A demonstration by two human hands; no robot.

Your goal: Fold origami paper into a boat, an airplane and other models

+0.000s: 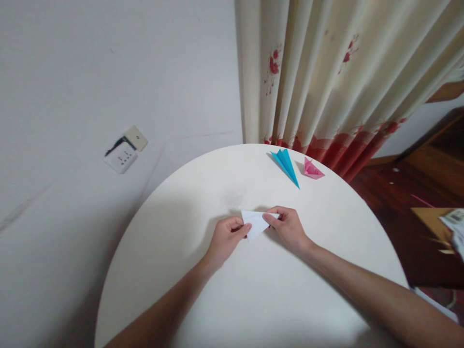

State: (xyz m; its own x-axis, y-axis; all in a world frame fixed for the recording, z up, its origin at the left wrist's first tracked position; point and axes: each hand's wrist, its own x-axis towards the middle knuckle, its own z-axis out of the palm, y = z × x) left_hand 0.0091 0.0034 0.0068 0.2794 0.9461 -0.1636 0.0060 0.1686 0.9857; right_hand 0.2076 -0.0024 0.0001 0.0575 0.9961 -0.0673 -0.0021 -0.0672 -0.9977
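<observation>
A small piece of white folded paper [255, 223], roughly a triangle, is held between my two hands over the middle of the table. My left hand [227, 239] pinches its wide left end, thumb on top. Toward the narrow right end, my right hand [288, 227] grips it with the thumb on top and fingers behind. The right tip of the paper is partly covered by that hand. Beyond my right hand lie a blue paper plane [287, 166] and a pink folded paper boat [312, 169].
The round white table [174, 208] has its far edge near a pale wall and a cream curtain [308, 72] with red flowers. A wall socket [123, 157] is at the left. To the right, a cardboard box [429, 220] stands on the dark floor.
</observation>
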